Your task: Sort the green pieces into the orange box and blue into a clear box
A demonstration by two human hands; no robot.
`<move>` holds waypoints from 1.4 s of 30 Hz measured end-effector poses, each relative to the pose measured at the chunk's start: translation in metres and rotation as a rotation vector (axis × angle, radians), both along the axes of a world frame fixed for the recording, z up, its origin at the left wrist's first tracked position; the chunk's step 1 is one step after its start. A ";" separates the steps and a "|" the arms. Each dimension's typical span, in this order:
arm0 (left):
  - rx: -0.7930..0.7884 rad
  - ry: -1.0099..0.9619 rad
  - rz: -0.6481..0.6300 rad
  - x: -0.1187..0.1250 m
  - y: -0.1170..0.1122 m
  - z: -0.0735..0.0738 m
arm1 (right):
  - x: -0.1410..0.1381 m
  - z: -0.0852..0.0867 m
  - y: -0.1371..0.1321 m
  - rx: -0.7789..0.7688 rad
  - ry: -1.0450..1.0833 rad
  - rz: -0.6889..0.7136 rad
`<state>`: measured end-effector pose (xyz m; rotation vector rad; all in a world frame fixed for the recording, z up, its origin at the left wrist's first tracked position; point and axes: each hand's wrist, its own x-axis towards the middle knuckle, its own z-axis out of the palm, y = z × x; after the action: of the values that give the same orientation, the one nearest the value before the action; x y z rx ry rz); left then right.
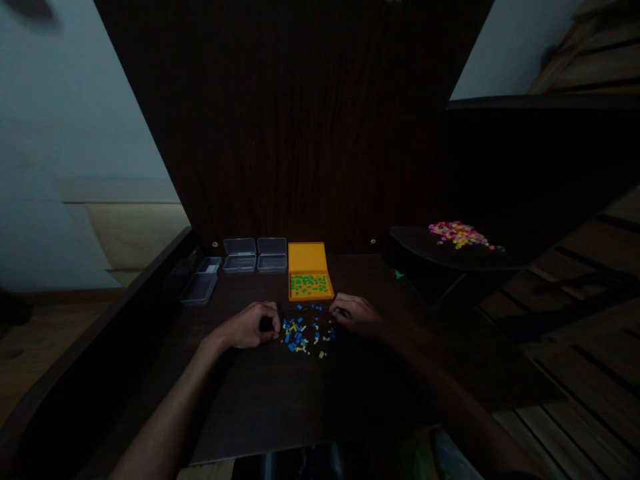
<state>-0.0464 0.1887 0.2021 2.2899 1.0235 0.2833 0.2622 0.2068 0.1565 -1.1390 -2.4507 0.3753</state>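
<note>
Small blue, yellow and white pieces (299, 337), perhaps toy bricks, lie scattered on the dark tabletop between my hands. My left hand (256, 325) rests at their left side, its fingers curled in with the tips by the pieces. Across from it, my right hand (356, 313) is closed, thumb and fingers pressed together near the right edge of the scatter. Whatever either hand holds, if anything, is too small to see. Just beyond the pieces stands an opened yellow box (307, 256), its lid leaning back. Many small green pieces (307, 283) lie inside it.
Two clear plastic boxes with raised lids (240, 262) stand at the back left, beside another clear case (199, 289). A pile of pink, red and yellow bits (457, 233) lies on the raised shelf (415, 241) at right. A tall dark panel (310, 133) bounds the back.
</note>
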 end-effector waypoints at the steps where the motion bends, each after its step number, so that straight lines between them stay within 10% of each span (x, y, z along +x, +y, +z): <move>1: -0.003 0.004 0.003 0.000 0.000 0.000 | 0.000 0.000 0.000 0.000 -0.001 0.000; 42: 0.214 -0.139 0.112 0.019 -0.001 -0.021 | 0.002 0.008 -0.003 -0.053 -0.061 0.007</move>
<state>-0.0279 0.1873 0.1811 2.3648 1.0966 0.6157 0.2642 0.2035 0.1648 -1.1805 -2.5120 0.4152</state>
